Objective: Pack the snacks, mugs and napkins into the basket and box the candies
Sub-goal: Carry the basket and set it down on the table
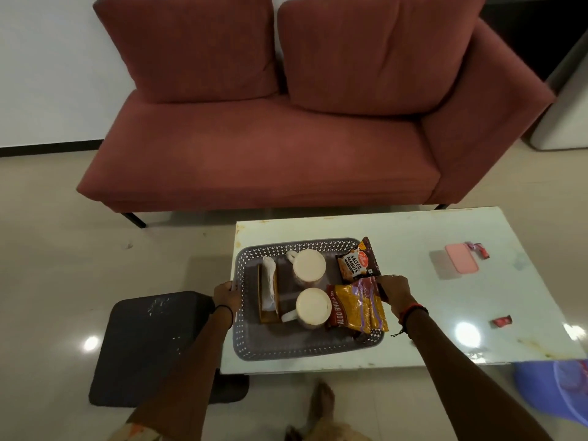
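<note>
In the head view, the only view I have, I look down on a white table (413,237) that stands before a red sofa (261,148). The grey basket (302,348) rests on the left part of the table and already holds two mugs (309,268), one behind the other, a napkin holder (269,291) with white napkins at the left side, and two snack packets: the salted peanuts packet (358,261) leaning at the far right corner and the aloo bhujia packet (358,308) lying over the right rim. My left hand (226,296) is closed around the left rim of the basket. My right hand (396,294) is at the right rim, behind the aloo bhujia packet; the fingers seem to curl on the rim, but I cannot tell this for sure because the packet hides them. I judge the packing is nearly done and the basket is about to be moved or straightened. To do it well, I would keep both sides level, so the mugs do not tip and the overhanging packet does not slide out. The candies remain: two (477,249) lie beside the pink box (461,257) at the far right, and one candy (502,321) lies alone, nearer to me.
</note>
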Demonstrator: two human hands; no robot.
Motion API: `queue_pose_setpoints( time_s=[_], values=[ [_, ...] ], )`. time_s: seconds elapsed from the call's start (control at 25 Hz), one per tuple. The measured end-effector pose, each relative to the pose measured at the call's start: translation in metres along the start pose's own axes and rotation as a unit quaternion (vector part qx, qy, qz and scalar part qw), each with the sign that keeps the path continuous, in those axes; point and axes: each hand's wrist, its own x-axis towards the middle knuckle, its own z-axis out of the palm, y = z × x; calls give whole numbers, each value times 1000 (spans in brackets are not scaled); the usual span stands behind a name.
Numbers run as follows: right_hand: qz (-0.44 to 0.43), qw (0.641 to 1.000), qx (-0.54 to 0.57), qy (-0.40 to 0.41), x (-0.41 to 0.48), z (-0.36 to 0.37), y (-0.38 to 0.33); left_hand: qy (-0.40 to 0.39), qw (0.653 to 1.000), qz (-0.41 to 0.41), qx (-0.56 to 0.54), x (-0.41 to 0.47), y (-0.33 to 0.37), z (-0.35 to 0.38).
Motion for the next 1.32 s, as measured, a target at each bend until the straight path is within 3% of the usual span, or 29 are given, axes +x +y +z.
queue_pose_setpoints(
  time_s=[0.32,0.76,1.04,1.32],
  values=[
    [-9,1000,-14,-6,8,-88,20,-26,999,14,22,-43,39,67],
    [13,999,35,9,91,-218,39,-37,998,-5,48,-73,102,220],
    [24,1000,-2,4,136,-250,57,-44,996,-11,74,-66,117,269],
    [26,999,-42,22,191,-221,55,-47,992,-26,115,-27,84,299]
  ],
)
